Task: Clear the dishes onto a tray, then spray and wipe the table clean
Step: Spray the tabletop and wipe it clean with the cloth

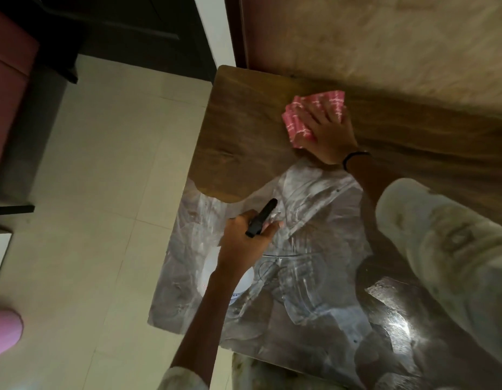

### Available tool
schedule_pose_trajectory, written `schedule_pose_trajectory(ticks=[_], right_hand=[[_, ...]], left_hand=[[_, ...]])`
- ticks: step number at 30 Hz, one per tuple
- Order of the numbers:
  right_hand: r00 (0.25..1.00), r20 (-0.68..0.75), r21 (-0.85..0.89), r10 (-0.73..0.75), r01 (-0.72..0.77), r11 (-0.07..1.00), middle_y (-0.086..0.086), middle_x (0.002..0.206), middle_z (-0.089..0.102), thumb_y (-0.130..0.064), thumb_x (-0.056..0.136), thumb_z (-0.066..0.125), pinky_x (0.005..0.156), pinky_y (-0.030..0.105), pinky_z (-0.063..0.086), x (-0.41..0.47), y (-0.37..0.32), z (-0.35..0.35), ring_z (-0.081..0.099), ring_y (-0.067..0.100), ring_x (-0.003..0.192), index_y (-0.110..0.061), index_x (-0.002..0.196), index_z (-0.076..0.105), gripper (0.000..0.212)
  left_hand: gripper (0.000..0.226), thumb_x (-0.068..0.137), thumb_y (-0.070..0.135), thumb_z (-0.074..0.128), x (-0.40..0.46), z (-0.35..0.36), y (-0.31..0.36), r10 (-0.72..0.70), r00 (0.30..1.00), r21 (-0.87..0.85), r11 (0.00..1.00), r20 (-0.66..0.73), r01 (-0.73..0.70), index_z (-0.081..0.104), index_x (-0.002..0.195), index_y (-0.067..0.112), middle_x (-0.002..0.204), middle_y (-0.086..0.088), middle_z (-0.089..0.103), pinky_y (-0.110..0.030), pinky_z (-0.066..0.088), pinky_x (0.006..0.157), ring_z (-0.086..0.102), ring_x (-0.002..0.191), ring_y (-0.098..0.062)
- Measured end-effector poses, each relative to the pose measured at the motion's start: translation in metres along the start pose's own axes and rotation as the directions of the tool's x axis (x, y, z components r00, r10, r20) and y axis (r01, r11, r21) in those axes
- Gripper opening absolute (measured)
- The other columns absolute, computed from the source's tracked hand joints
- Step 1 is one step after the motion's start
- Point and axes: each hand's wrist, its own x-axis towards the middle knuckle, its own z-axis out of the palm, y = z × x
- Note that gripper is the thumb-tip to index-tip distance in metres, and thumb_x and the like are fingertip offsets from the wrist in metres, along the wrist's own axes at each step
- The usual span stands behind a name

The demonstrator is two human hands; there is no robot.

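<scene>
While pressed flat on the pink checked cloth (314, 116), right hand (330, 135) spread wide, fingers fanned over the fabric, palm down on the wooden table (244, 142) near its far edge, close to the far-left corner. Cloth folded, bunched, touching the tabletop just below the beige wall (385, 38). Black band (354, 159) on the right wrist. Pale sleeve (441, 249) pushed up the right forearm, crossing the near-right part of the table.

Left hand (244, 243) curled tight around the neck of a spray bottle (261, 218), black nozzle pointing toward the far edge, index finger forward by the trigger. Held over the middle-left of the table, near its left edge; contact with the tabletop not clear. Bottle body mostly hidden under the hand, a white rounded patch (245, 280) showing under the wrist; cannot tell whether bottle or reflection.

Near half of the tabletop shiny, streaked with wet smears (314, 291) and glare; far strip around the cloth dull, dry-looking wood grain.

Off the left edge: pale tiled floor (103, 192), dark furniture (103, 29) at top left, pink shape (5, 330) at lower left, blurred.
</scene>
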Motion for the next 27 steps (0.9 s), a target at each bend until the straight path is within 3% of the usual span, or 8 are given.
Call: schedule_pose_trajectory(ticks=[5,10,14,16,20,27], right_hand=[[0.986,0.031,0.064,0.162,-0.164,0.984,-0.009,0.161,0.008,-0.069,0.073,0.015,0.110,0.065,0.010,-0.049,0.057,-0.004,0.002,0.026,0.148,-0.038,0.151,0.011,0.084],[0.987,0.104,0.063,0.123,-0.130,0.990,-0.012,0.161,-0.001,-0.073,0.073,0.014,0.110,0.066,0.008,-0.068,0.076,-0.003,-0.004,0.025,0.148,-0.039,0.151,0.004,0.086],[0.988,0.105,0.074,0.116,-0.124,0.989,-0.012,0.160,-0.004,-0.065,0.089,0.037,0.111,0.067,0.008,-0.065,0.078,0.001,-0.007,0.024,0.148,-0.039,0.151,0.001,0.076],[0.988,0.109,0.080,0.113,-0.122,0.989,-0.012,0.160,-0.006,-0.064,0.089,0.039,0.111,0.067,0.006,-0.065,0.079,0.002,-0.009,0.023,0.148,-0.039,0.151,0.000,0.077],[0.988,0.112,0.083,0.104,-0.113,0.990,-0.012,0.160,-0.007,-0.065,0.091,0.037,0.111,0.067,0.004,-0.064,0.079,0.000,-0.011,0.023,0.147,-0.040,0.150,-0.002,0.075],[0.990,0.102,0.074,0.102,-0.109,0.991,-0.011,0.160,-0.008,-0.059,0.093,0.041,0.111,0.068,0.003,-0.064,0.077,0.001,-0.011,0.024,0.147,-0.038,0.151,-0.001,0.075]], left_hand=[[0.038,0.075,0.041,0.075,-0.008,0.041,0.010,0.015,0.997,0.057,0.998,0.070,-0.019,0.046,0.056,0.023,0.047,0.008,0.047,-0.027,0.044,0.052,0.046,0.043,-0.010],[0.049,0.074,0.043,0.076,-0.016,0.078,0.026,0.005,0.996,0.145,0.989,0.094,-0.018,0.037,0.050,0.024,0.043,0.009,0.037,-0.018,0.032,0.048,0.038,0.039,-0.008],[0.048,0.074,0.040,0.076,-0.020,0.088,0.037,-0.034,0.994,0.166,0.986,0.106,0.016,0.040,0.050,0.020,0.044,0.005,0.039,-0.015,0.030,0.047,0.039,0.040,-0.009],[0.045,0.072,0.041,0.077,-0.021,0.087,0.037,-0.056,0.993,0.151,0.988,0.106,0.040,0.043,0.052,0.020,0.047,0.004,0.045,-0.016,0.034,0.047,0.044,0.042,-0.009],[0.046,0.072,0.037,0.078,-0.020,0.081,0.034,-0.067,0.997,0.113,0.992,0.024,0.064,0.041,0.051,0.019,0.044,0.000,0.043,-0.027,0.040,0.047,0.041,0.039,-0.013],[0.052,0.071,0.037,0.079,-0.007,0.070,0.025,-0.049,0.994,0.120,0.991,-0.095,0.061,0.037,0.046,0.019,0.040,0.004,0.039,-0.019,0.034,0.043,0.037,0.035,-0.009]])
